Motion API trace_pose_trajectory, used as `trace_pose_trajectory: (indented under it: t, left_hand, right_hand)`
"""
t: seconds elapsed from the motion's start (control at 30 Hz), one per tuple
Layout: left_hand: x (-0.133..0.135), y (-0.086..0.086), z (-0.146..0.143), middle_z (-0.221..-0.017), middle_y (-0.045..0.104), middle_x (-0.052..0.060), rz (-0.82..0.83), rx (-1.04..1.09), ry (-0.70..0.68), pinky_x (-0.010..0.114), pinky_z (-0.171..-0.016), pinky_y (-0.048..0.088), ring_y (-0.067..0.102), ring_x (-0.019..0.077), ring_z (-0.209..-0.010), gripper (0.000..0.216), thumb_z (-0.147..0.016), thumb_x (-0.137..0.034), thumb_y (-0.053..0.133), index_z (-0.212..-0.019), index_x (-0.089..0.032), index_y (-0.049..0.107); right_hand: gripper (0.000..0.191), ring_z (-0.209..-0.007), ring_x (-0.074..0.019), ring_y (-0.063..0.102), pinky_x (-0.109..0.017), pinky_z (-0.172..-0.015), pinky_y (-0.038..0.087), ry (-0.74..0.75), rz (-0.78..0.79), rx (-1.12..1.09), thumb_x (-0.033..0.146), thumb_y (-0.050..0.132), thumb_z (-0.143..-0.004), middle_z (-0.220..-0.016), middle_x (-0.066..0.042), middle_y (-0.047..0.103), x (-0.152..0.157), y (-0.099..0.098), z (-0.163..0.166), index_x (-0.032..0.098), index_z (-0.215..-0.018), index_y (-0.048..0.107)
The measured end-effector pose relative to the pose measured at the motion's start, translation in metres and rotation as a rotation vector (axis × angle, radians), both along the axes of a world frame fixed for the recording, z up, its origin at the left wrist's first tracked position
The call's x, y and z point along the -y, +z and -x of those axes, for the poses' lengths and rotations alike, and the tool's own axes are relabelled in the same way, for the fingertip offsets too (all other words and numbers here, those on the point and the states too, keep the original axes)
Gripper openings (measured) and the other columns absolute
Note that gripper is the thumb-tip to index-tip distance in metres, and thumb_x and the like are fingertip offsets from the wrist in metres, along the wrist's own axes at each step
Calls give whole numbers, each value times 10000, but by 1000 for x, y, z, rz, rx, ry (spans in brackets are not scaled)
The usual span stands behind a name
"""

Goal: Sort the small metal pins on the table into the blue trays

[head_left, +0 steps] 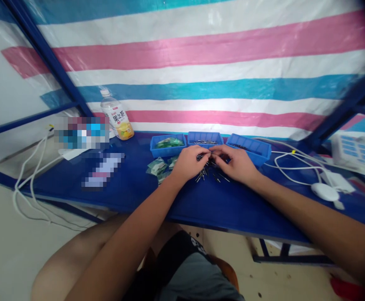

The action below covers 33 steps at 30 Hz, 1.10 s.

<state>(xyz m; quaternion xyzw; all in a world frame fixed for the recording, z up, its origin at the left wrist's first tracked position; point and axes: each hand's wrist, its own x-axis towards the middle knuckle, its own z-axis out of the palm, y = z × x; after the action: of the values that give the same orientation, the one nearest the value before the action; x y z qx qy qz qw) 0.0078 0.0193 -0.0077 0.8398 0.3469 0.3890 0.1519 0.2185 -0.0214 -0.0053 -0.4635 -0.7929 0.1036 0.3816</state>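
Both hands meet over a loose heap of small dark metal pins [208, 173] at the middle of the blue table [132, 188]: the left hand [188, 162] and right hand [237, 163] are curled, fingertips pinched together on what looks like one tiny pin, though the exact hold is too small to tell. Such slim, hard, slippery pieces seem best handled one at a time, low over the heap. Just beyond stand three shallow blue plastic trays [205, 138], with crinkly green packets [159, 166] to the left.

Both hands [214, 163] amid small metal parts [206, 173] (blue table [132, 188])
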Motion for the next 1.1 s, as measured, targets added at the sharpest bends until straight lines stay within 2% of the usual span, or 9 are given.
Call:
trace_pose_trajectory:
  t: [0.1, 0.23, 0.33, 0.5, 0.7, 0.83, 0.97, 1.1]
  left_hand:
    - [2, 1, 0, -1034, 826, 54, 46, 72, 11, 385, -947, 610, 764, 209, -948, 172, -980, -227, 652, -1056, -216, 806]
    - [6, 2, 0, -1022, 841, 56, 160, 155, -19, 373, -894, 638, 780, 197, -858, 270, -996, -257, 656, -1240, -218, 764]
    - [8, 3, -1, -1123, 834, 73, 216, 198, -95, 380, -927, 651, 800, 208, -955, 308, -999, -231, 648, -1288, -210, 750]
    - [8, 4, -3, -1186, 820, 90, 283, 273, -140, 433, -985, 662, 802, 233, -1043, 259, -966, -229, 701, -1210, -200, 781]
    - [4, 1, -3, -1085, 831, 87, 325, 343, -133, 438, -1004, 659, 804, 216, -1013, 164, -920, -186, 740, -1081, -188, 772]
    - [1, -3, -4, -1008, 818, 77, 346, 403, -81, 419, -954, 673, 805, 204, -962, 78, -902, -161, 731, -971, -187, 706]
    - [-2, -8, -4, -1012, 807, 77, 365, 419, -92, 391, -922, 675, 800, 193, -948, 169, -868, -152, 756, -844, -198, 595]
    - [-2, -9, -3, -973, 804, 68, 323, 357, -117, 384, -887, 668, 787, 182, -916, 225, -850, -140, 749, -798, -198, 539]
  right_hand:
    - [243, -855, -244, 782, -394, -763, 626, -54, -36, -41, 354, 625, -1000, -1001, -52, 833, -2, 0, -3, 247, -1185, 740]
    - [210, -874, -238, 766, -417, -813, 630, -65, -57, -98, 422, 672, -992, -1048, -63, 815, -5, -1, -8, 254, -1084, 759]
    - [216, -879, -233, 742, -416, -803, 629, -44, -62, -134, 442, 695, -979, -1034, -76, 797, -5, -1, -9, 247, -1043, 762]
    - [175, -893, -232, 744, -416, -800, 634, -7, -11, -170, 404, 713, -958, -1038, -66, 794, -6, -4, -7, 246, -1019, 759]
    - [185, -937, -248, 781, -452, -877, 642, -6, 75, -199, 378, 713, -949, -1058, -59, 825, -5, -6, -6, 246, -1061, 780]
    - [244, -929, -245, 781, -437, -841, 650, -34, 90, -246, 410, 705, -965, -1048, -69, 819, -4, -4, -5, 238, -1126, 769]
    - [269, -868, -230, 751, -398, -750, 631, -69, 28, -234, 426, 711, -966, -1004, -75, 791, -2, 0, -4, 226, -1142, 750]
    - [231, -842, -225, 743, -388, -734, 620, -29, 49, -209, 448, 709, -966, -974, -69, 784, -2, 2, -4, 234, -1036, 763]
